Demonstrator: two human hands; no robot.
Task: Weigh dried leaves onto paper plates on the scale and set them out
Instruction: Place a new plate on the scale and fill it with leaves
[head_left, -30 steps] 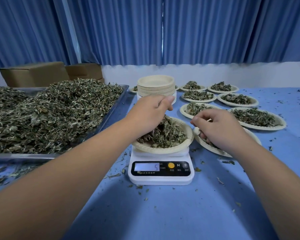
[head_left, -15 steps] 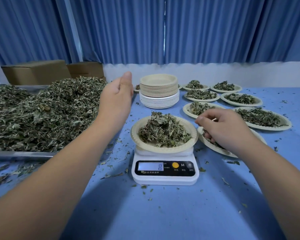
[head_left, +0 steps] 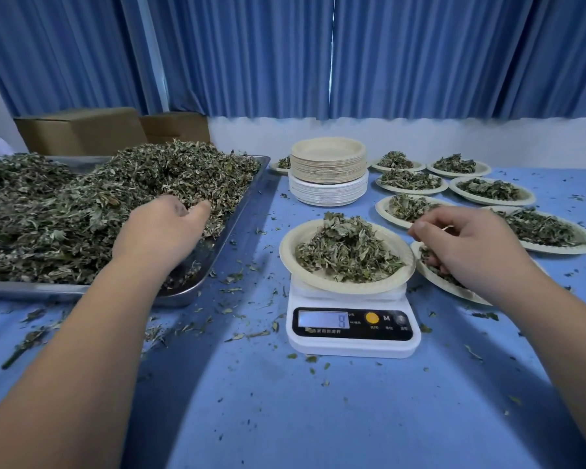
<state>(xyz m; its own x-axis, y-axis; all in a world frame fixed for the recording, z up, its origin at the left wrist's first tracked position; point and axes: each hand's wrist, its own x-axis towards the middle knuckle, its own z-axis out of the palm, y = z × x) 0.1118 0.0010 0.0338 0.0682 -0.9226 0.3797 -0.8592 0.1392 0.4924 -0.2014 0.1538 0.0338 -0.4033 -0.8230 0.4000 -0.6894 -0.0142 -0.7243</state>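
A counter under a blue cloth, littered with leaf crumbs, runs back to a white wall hung with pleated blue curtains; brown cardboard boxes stand at the far left. The white digital kitchen scale sits mid-counter, long side left to right, its display facing the person and reading 8. On it a round beige paper plate lies level, rim up, carrying a mound of dried green leaves. A stack of empty paper plates stands behind it, and filled plates are set out to the right. The left hand, raised and open beside the scale half a second ago, is now down in the loose leaf heap on the steel tray, its fingers curled round leaves. The right hand has stayed over the plate just right of the scale, fingers curled; what they hold cannot be told.
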